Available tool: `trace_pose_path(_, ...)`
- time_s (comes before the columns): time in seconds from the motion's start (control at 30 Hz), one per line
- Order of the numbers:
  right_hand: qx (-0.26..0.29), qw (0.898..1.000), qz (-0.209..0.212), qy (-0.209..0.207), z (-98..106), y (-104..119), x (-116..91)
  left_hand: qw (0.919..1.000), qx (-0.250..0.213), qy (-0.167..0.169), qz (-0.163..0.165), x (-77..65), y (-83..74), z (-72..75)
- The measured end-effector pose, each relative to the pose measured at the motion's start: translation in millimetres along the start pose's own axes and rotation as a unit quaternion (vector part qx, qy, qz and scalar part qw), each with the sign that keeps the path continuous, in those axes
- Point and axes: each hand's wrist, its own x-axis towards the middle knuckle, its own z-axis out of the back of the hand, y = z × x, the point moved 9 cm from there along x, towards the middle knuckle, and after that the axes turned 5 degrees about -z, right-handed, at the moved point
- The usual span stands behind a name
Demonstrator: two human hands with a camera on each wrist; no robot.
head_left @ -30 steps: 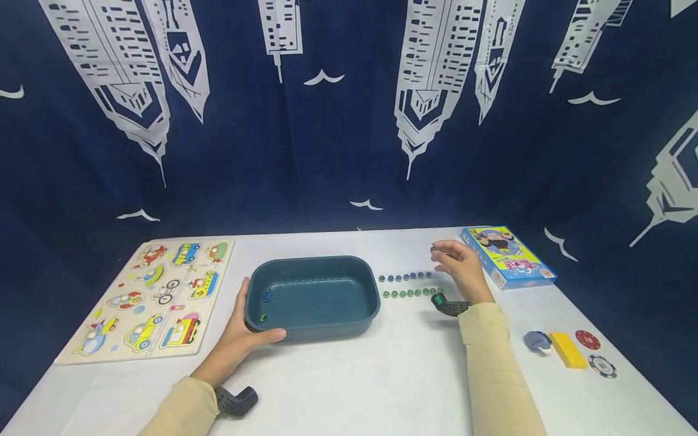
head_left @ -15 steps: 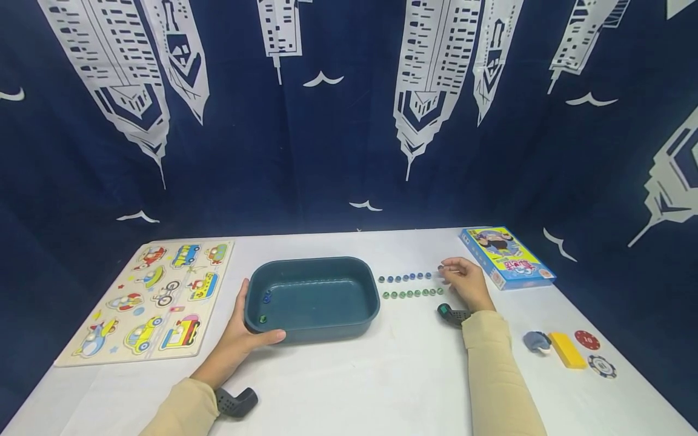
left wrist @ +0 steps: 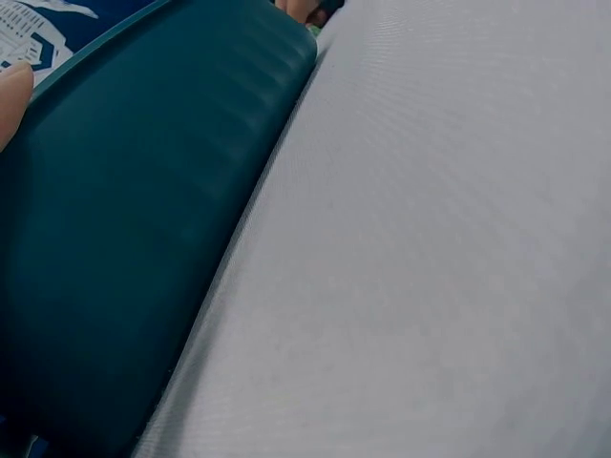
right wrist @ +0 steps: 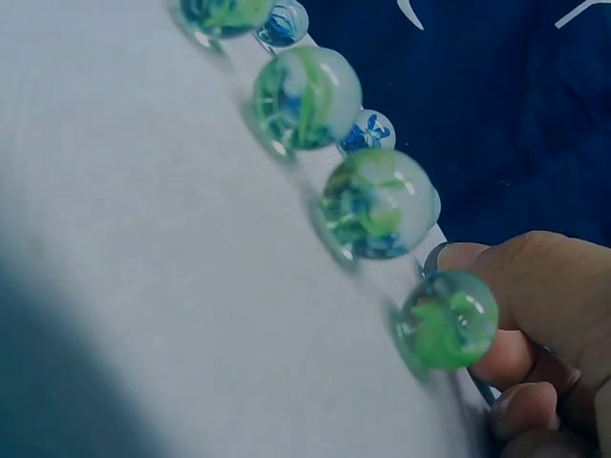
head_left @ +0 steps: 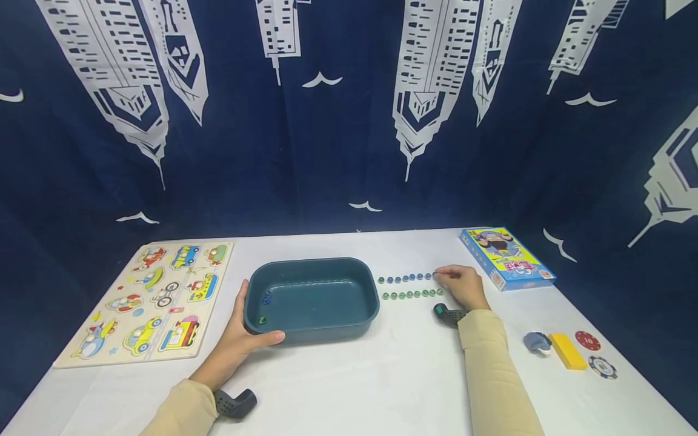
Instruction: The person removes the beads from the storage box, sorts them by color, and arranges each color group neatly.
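A dark teal plastic basin (head_left: 322, 331) stands mid-table. My left hand (head_left: 242, 333) grips its left end, thumb along the front wall and fingers at the left side; in the left wrist view a fingertip (left wrist: 11, 100) lies at the rim. Blue marbles (head_left: 268, 297) and a green marble (head_left: 263, 320) lie inside. Right of the basin run a row of blue marbles (head_left: 405, 278) and, nearer, a row of green marbles (head_left: 409, 295). My right hand (head_left: 462, 284) pinches a marble at the right end of the blue row; in the right wrist view a green marble (right wrist: 449, 320) mostly covers it.
A wooden picture puzzle board (head_left: 147, 297) lies at the left. At the back right is a blue and yellow box (head_left: 508, 257). Nearer on the right lie a blue-grey object (head_left: 537, 343), a yellow block (head_left: 568, 350), a red chip (head_left: 587, 340) and a black-and-white chip (head_left: 602, 367).
My right hand has come down from above the table, carrying the marble to the right end of the blue row. My left hand and the basin have stayed put.
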Motion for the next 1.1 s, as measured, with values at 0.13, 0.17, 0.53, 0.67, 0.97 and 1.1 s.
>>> trace_pose_path(0.13,0.000,1.000,-0.004,0.004,0,1,-2,1.0000,-0.002,-0.004,-0.002,1.2,0.8,0.4)
trace_pose_path(0.17,0.002,1.000,-0.007,0.004,0,1,-2,1.0000,-0.003,-0.005,-0.004,1.2,0.5,0.7)
trace_pose_path(0.53,0.100,0.994,-0.043,0.007,6,12,-1,1.0000,-0.001,-0.001,-0.005,0.5,-0.1,0.0)
trace_pose_path(0.67,0.138,0.989,0.006,0.052,6,48,-7,1.0000,-0.002,-0.001,-0.005,0.7,0.4,0.1)
trace_pose_path(0.97,0.197,0.947,0.106,0.229,-35,139,-40,0.9999,-0.007,-0.006,-0.010,3.1,2.4,1.7)
trace_pose_path(1.1,0.189,0.923,0.140,0.305,-64,170,-62,0.9997,-0.018,-0.005,-0.016,4.0,1.9,0.6)
